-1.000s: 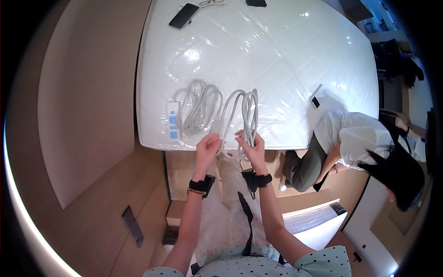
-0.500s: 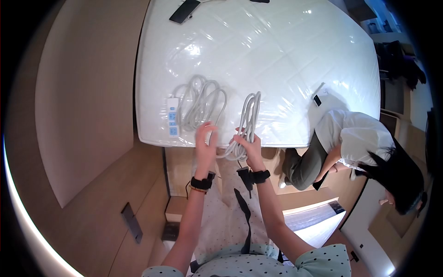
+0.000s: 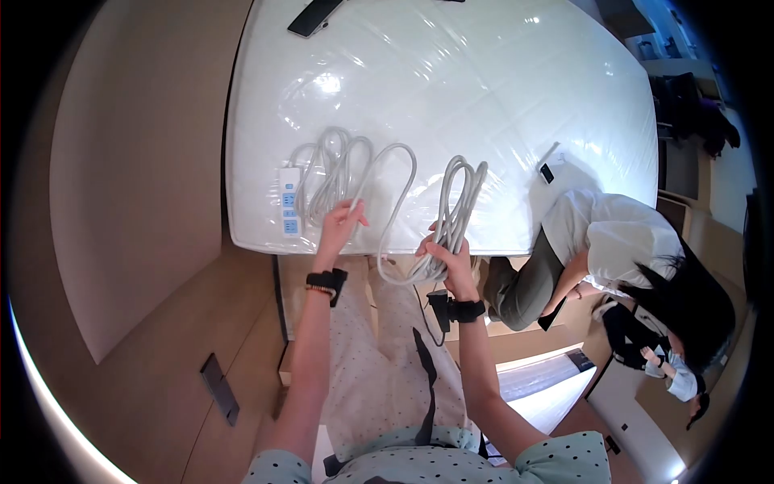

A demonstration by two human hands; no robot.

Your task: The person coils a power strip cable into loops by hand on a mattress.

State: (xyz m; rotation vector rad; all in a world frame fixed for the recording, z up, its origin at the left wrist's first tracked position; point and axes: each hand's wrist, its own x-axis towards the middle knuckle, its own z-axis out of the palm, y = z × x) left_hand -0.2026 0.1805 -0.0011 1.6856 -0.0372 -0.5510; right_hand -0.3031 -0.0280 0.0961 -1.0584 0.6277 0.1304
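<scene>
A bundle of looped grey-white cable (image 3: 461, 198) is gripped by my right hand (image 3: 448, 256) at the mattress's front edge. From the bundle one strand dips below the edge, arches up and runs leftward to my left hand (image 3: 343, 226), whose fingers are closed on the cable. More loose loops (image 3: 332, 173) lie on the plastic-covered mattress (image 3: 516, 97) just beyond my left hand. Beside those loops, on their left, rests a white power strip (image 3: 290, 203) with blue socket faces. Each wrist wears a black band with a small device.
A dark phone (image 3: 314, 16) lies at the mattress's far left, and a small black device (image 3: 547, 173) lies at its right. A person in a white top (image 3: 621, 234) bends beside the right edge. Another person (image 3: 645, 343) sits farther back. A wooden panel (image 3: 145, 161) stands at the left.
My left hand has moved left and closed on the cable, drawing out a long strand. My right hand has shifted slightly right with the bundle. A second person has come into view.
</scene>
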